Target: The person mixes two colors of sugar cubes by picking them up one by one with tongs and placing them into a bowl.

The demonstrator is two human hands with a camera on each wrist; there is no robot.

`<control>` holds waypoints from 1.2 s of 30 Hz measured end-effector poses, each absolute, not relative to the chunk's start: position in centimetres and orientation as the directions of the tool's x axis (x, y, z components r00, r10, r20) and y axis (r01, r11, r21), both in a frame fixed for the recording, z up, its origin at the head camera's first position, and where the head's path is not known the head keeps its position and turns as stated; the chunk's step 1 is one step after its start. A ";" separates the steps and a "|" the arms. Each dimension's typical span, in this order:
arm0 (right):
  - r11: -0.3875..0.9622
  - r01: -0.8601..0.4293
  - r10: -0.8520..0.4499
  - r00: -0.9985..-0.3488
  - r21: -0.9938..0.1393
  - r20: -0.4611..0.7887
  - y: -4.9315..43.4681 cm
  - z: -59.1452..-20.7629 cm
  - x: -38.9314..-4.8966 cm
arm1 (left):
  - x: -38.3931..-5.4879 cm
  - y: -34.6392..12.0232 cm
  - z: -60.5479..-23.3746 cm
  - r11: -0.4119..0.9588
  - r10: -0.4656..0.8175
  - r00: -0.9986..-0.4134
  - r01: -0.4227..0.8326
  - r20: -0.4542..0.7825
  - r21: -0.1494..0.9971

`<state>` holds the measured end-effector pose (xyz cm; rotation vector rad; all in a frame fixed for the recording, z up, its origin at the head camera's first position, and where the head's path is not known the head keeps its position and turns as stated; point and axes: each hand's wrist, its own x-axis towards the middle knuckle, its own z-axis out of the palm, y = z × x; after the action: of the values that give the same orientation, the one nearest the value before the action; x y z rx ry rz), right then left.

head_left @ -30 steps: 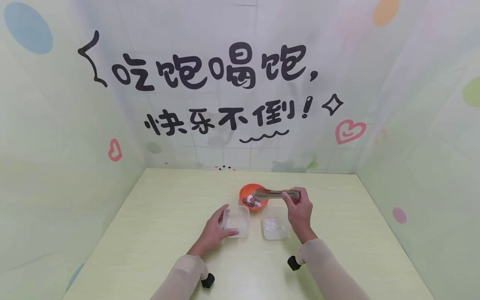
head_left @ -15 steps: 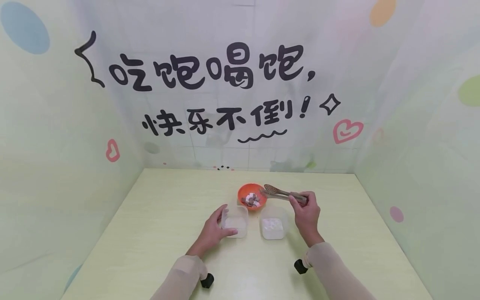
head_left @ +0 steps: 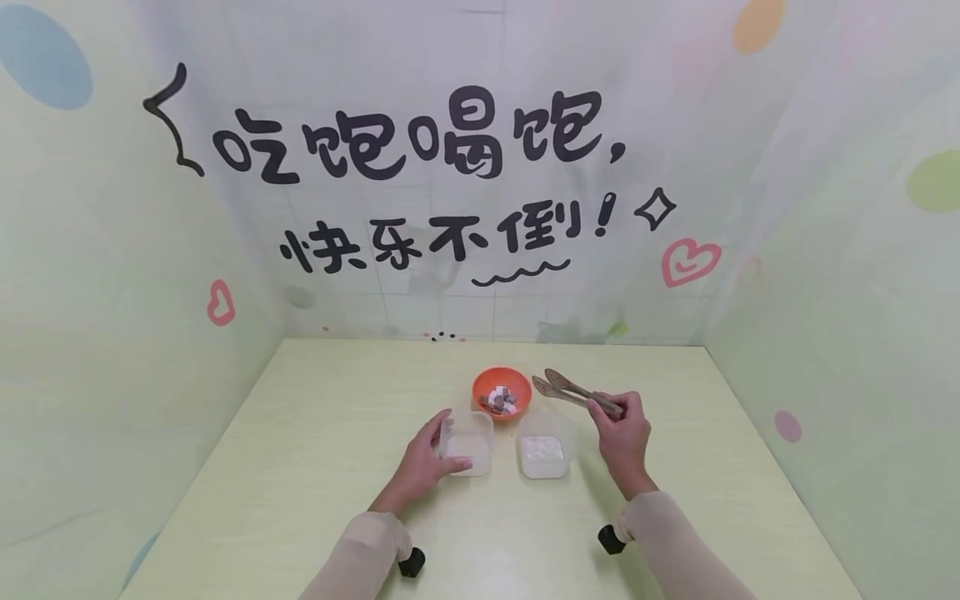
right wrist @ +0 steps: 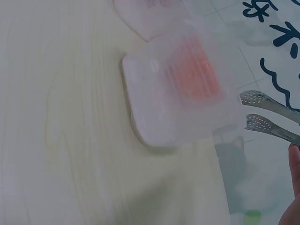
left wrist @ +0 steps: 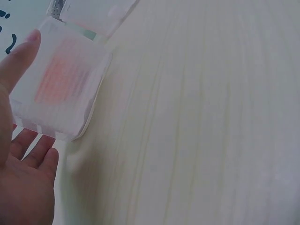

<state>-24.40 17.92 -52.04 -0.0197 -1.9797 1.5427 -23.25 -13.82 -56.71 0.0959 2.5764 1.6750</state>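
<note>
My left hand (head_left: 420,467) grips the left of two clear plastic containers (head_left: 468,467), thumb on its near side and fingers round the far side. In the left wrist view the thumb and fingertips show at that container's (left wrist: 70,79) walls. My right hand (head_left: 625,433) holds metal tongs (head_left: 573,387), whose perforated tips stand apart with nothing between them, right of an orange bowl (head_left: 501,376). White and brown pieces (head_left: 501,400) lie in that bowl. A second clear container (head_left: 543,468) stands between the left container and my right hand, whitish at its bottom.
The pale wood-grain table (head_left: 330,417) meets a printed fabric backdrop (head_left: 420,308) at its rear edge, and fabric walls rise on both sides. The bowl sits just behind the two containers. A black block (head_left: 611,539) is at the right cuff.
My right hand has drawn back to the right, bringing the tongs out from over the bowl. Their tips have spread apart. The left hand still holds its container.
</note>
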 end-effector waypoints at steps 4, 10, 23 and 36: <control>0.323 -0.325 0.381 -0.815 -0.889 0.436 18.2 -52.7 -24.5 | -23.3 -13.9 -56.8 0.402 0.091 -0.996 0.021 -0.017 0.915; 0.354 -0.282 0.397 -0.818 -0.892 0.416 18.5 -53.5 -24.6 | -23.3 -14.0 -56.6 0.402 0.087 -0.996 0.010 -0.028 0.916; 0.434 -0.228 0.382 -0.830 -0.872 0.407 19.5 -54.6 -24.3 | -23.0 -13.8 -56.4 0.413 0.087 -0.996 0.015 -0.024 0.911; 0.528 -0.163 0.386 -0.828 -0.833 0.407 20.8 -55.6 -24.2 | -23.1 -13.7 -56.4 0.405 0.089 -0.996 0.018 -0.020 0.914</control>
<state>-24.19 20.85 -55.58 -0.1801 -2.2097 1.2863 -23.07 -13.65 -56.41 0.0976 2.5777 1.6765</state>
